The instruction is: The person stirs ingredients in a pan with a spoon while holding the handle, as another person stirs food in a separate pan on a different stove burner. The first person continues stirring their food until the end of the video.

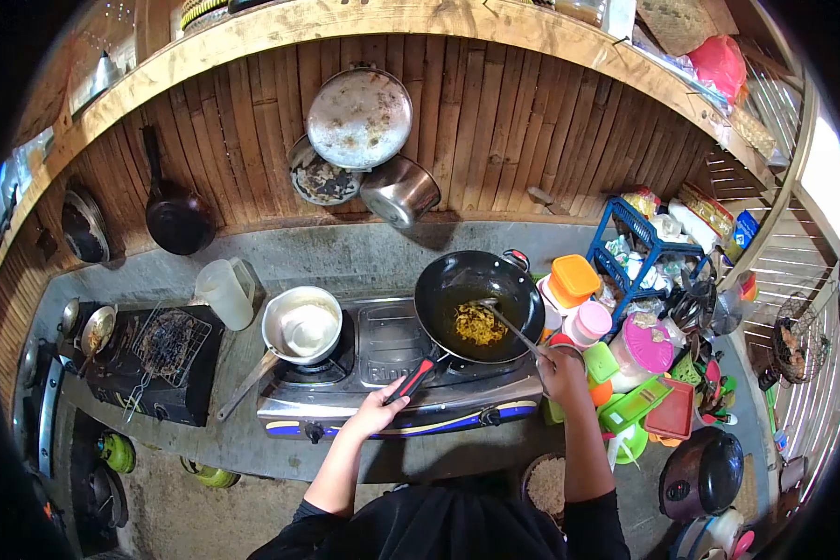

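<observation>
A black wok (439, 289) sits on the right burner of a two-burner gas stove (383, 347). Yellowish chopped food (479, 324) lies in its bottom. My left hand (383, 411) is closed around the wok's red and black handle (413, 378). In my right hand (562, 370) is the handle of a metal spatula (513, 327), whose head rests in the food; its exact shape is partly hidden. On the left burner stands a light metal saucepan (302, 325), its long handle pointing toward the front left.
Colourful plastic containers (593, 322) crowd the stove's right side, beside a blue rack (639, 266). A translucent pitcher (224, 294) stands behind the saucepan. Farther left, a wire grill rack (173, 345) lies on a black stove. Pans (359, 119) hang on the wall; a rice cooker (700, 471) is lower right.
</observation>
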`<state>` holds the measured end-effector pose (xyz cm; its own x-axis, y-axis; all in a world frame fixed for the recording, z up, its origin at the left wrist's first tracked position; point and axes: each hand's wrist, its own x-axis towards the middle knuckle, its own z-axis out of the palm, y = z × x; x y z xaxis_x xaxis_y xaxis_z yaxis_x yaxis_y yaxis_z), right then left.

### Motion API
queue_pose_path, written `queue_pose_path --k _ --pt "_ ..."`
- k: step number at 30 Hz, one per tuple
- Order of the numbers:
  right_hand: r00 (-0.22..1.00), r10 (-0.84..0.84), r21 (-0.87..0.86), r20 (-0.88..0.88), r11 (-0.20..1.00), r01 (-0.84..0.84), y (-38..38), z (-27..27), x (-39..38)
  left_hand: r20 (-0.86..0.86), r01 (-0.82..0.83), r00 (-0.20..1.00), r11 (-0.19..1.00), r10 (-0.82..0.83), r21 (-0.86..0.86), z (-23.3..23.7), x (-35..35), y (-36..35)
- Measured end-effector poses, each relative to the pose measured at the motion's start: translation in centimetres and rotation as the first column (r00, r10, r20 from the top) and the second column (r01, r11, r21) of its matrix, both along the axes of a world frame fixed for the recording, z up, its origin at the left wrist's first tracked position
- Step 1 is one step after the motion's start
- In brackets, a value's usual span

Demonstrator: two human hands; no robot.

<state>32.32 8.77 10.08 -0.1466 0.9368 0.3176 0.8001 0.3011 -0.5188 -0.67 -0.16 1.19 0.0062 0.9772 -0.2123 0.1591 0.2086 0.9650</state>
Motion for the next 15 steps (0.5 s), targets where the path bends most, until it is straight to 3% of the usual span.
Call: queue_pose_path --k 4,13,15 --pt "0.994 -0.068 -0.035 0.086 0.997 0.071 0.9 -0.1 -0.4 0.009 0.000 1.000 1.000 0.000 -0.019 0.6 0.1 -0.2" --pt "0.996 0.031 0.095 0.082 0.995 -0.039 1.0 -0.8 2.8 -0.005 0.001 1.000 1.000 -0.001 -0.004 0.0 0.0 0.0" --pt "0.995 -0.005 -0.047 0.104 0.999 0.010 0.1 0.3 3.1 -0.014 0.002 1.000 1.000 -0.002 0.020 -0.1 0.0 0.0"
